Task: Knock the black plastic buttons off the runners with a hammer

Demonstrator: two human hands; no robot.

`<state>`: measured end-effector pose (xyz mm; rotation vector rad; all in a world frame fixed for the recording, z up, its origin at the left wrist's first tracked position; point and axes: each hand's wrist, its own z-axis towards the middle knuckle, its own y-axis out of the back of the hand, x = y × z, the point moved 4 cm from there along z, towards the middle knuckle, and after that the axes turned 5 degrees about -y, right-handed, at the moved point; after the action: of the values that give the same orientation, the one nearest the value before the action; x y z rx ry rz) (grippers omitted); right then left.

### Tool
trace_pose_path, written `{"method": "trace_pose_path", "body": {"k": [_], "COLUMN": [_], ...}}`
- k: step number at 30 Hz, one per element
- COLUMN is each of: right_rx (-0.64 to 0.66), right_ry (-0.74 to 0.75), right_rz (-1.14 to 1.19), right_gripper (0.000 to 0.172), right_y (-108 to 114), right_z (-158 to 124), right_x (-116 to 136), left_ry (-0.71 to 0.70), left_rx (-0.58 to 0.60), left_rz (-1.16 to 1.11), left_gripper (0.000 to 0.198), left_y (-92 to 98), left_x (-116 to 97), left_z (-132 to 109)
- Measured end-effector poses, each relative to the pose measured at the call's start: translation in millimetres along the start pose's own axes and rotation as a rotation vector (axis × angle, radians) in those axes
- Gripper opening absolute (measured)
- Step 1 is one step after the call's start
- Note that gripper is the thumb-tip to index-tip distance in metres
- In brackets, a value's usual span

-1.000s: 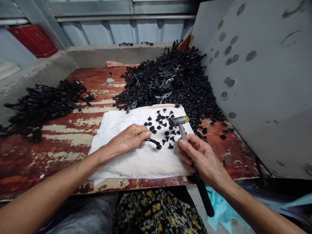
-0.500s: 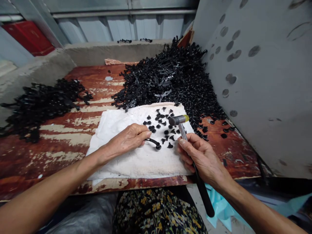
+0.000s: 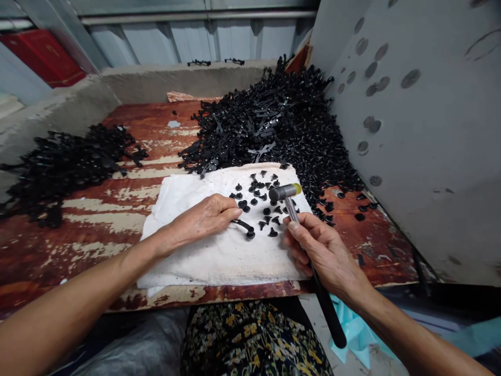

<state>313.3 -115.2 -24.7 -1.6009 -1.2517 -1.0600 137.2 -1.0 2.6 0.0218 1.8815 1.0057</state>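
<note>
My left hand (image 3: 216, 213) pinches one end of a small black curved handle (image 3: 243, 225) over the white cloth (image 3: 188, 261); a round black piece sits at its free end. My fingers hide the pinched end. In my right hand (image 3: 317, 243) is a mallet (image 3: 285, 192) with a grey head, a yellow face on the right and a black grip. The fingers wrap around the upper shaft, and the head stays raised over the cloth. Several loose black plugs (image 3: 273, 232) with round heads lie scattered on the cloth between the hands.
A big heap of black parts (image 3: 258, 120) rises behind the cloth, and a smaller pile (image 3: 74, 167) lies at left. A grey panel (image 3: 422, 146) bounds the right side. Behind runs a concrete ledge (image 3: 156, 86). The worn red-brown table (image 3: 105, 209) ends just before my lap.
My left hand and the black handle have shifted very slightly left. The mallet is still raised in my right hand, almost unmoved. The view has tilted a little.
</note>
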Motion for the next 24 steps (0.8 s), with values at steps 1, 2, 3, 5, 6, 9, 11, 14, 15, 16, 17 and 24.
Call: {"method": "trace_pose_path", "body": {"k": [1, 2, 3, 5, 6, 9, 11, 14, 15, 16, 17, 24], "right_rx": [0.008, 0.008, -0.001, -0.027, -0.039, -0.049, -0.048, -0.049, -0.056, -0.067, -0.08, -0.139], "right_ry": [0.027, 0.066, 0.12, 0.277, 0.377, 0.633, 0.695, 0.639, 0.606, 0.575, 0.548, 0.46], "right_rz": [-0.042, -0.108, -0.195, -0.404, -0.498, -0.662, -0.696, -0.688, -0.669, -0.647, -0.624, -0.562], "right_gripper": [0.03, 0.026, 0.022, 0.026, 0.032, 0.041, 0.042, 0.042, 0.041, 0.041, 0.04, 0.037], "right_y": [0.5, 1.1, 1.8, 1.6, 0.4, -4.7, -6.4, -3.9, -1.9, 0.4, 2.7, 9.8], "right_z": [-0.4, -0.6, -0.5, 0.4, 1.0, 3.6, 6.4, 10.1, 10.5, 10.3, 9.8, 7.4], "right_x": [1.7, 4.2, 7.4, 15.9, 20.5, 29.9, 30.6, 25.1, 22.6, 20.2, 18.0, 13.4], "left_ry": [-0.007, -0.017, -0.029, -0.05, -0.055, -0.054, -0.064, -0.059, -0.05, -0.042, -0.037, -0.022], "left_rx": [0.006, 0.009, 0.011, 0.011, 0.009, 0.021, 0.013, 0.007, 0.013, 0.021, 0.026, 0.028], "left_rz": [0.008, 0.019, 0.032, 0.068, 0.085, 0.094, 0.06, -0.009, -0.026, -0.036, -0.041, -0.059], "left_gripper": [0.035, 0.035, 0.035, 0.034, 0.033, 0.033, 0.034, 0.035, 0.034, 0.034, 0.034, 0.035], "left_y": [1.3, 2.3, 3.0, 3.4, 3.3, 2.0, 2.2, 2.4, 1.9, 1.3, 0.7, -1.3], "left_x": [0.0, -0.4, -1.2, -3.0, -3.6, -2.3, 0.4, 6.1, 7.9, 9.2, 9.8, 8.1], "left_z": [1.1, 2.1, 3.1, 4.4, 4.9, 5.2, 4.7, 3.6, 3.1, 2.7, 2.3, 0.3]}}
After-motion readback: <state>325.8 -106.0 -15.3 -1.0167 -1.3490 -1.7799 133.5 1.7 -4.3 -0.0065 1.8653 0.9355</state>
